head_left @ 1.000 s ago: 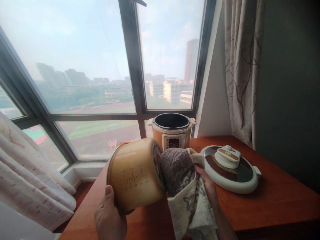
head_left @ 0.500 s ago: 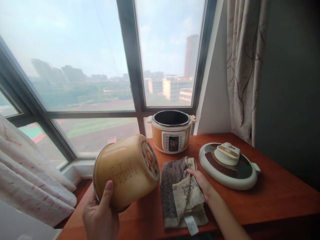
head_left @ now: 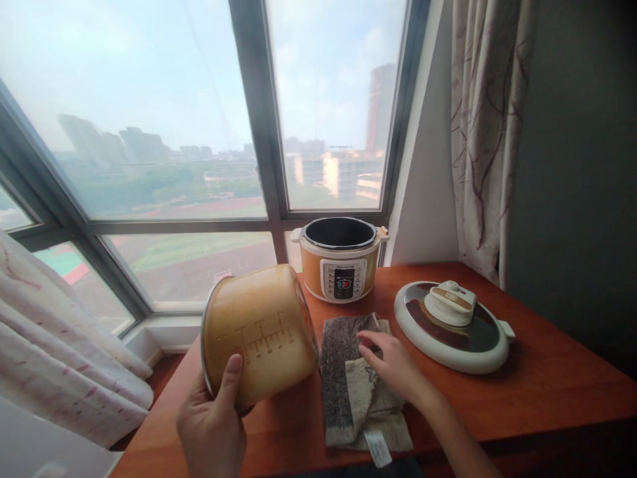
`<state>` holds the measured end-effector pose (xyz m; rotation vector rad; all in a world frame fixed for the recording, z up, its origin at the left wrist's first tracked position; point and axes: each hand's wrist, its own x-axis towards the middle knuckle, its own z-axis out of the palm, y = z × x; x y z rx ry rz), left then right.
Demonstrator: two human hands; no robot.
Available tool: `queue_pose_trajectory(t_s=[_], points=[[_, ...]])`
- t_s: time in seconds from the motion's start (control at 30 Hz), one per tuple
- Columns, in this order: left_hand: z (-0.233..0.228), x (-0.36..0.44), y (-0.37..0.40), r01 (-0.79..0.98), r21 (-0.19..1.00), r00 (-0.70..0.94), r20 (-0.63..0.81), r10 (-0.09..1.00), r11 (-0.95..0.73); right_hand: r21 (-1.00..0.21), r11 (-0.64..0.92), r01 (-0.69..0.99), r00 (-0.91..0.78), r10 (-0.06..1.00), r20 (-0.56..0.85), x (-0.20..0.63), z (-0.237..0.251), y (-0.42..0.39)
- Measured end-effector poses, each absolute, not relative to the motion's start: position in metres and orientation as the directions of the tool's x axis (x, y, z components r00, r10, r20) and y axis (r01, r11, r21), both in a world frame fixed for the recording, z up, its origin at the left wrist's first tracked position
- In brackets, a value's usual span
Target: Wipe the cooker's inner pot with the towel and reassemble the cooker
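Observation:
A golden inner pot point(head_left: 263, 332) with measuring marks on its side lies tipped in my left hand point(head_left: 213, 418), which grips it by the rim end with the thumb on the outer wall. The pot's mouth faces left, its base right. Over a folded grey and beige towel point(head_left: 343, 385) on the table hovers my right hand point(head_left: 393, 362). Its fingers are apart and nothing shows in them; whether a fingertip touches the cloth, I cannot tell. Behind them stands the electric pressure cooker body point(head_left: 340, 262), lidless, its dark inside showing.
The cooker's white-rimmed lid point(head_left: 452, 328) lies on the right of the reddish wooden table point(head_left: 552, 392). Windows rise behind the table. A patterned curtain point(head_left: 64, 352) hangs at the left, another curtain point(head_left: 480, 133) at the right.
My right hand has let go of the towel and moved slightly left and up. The pot has shifted right and turned, so its base shows less.

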<state>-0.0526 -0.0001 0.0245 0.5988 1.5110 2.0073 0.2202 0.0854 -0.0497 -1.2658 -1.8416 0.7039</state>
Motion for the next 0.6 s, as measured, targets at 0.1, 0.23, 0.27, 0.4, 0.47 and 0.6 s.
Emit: queue_pose_trajectory(t_s=[0.1, 0.23, 0.27, 0.4, 0.47, 0.6], points=[[0.021, -0.055, 0.0, -0.122, 0.972, -0.745, 0.044, 0.666, -0.2, -0.797, 0.347, 0.494, -0.262, 0.934, 0.245, 0.208, -0.039, 0.074], [0.016, -0.061, -0.001, -0.003, 0.985, -0.741, 0.116, 0.661, -0.175, -0.786, 0.3, 0.541, -0.306, 0.94, 0.148, 0.22, -0.03, 0.066], [0.015, -0.062, -0.001, 0.04, 0.985, -0.741, 0.143, 0.656, -0.17, -0.773, 0.285, 0.567, -0.308, 0.944, 0.123, 0.226, -0.029, 0.066], [0.022, -0.06, -0.004, 0.289, 0.952, -0.728, 0.286, 0.623, -0.1, -0.729, 0.211, 0.651, -0.226, 0.971, 0.079, 0.244, -0.025, 0.068], [0.03, -0.056, -0.005, 0.419, 0.903, -0.692, 0.383, 0.612, -0.092, -0.732, 0.207, 0.648, -0.209, 0.974, 0.09, 0.247, -0.02, 0.071], [0.05, -0.046, 0.001, 0.654, 0.725, -0.557, 0.655, 0.511, -0.217, -0.805, 0.226, 0.548, -0.222, 0.967, 0.12, 0.245, 0.005, 0.075]])
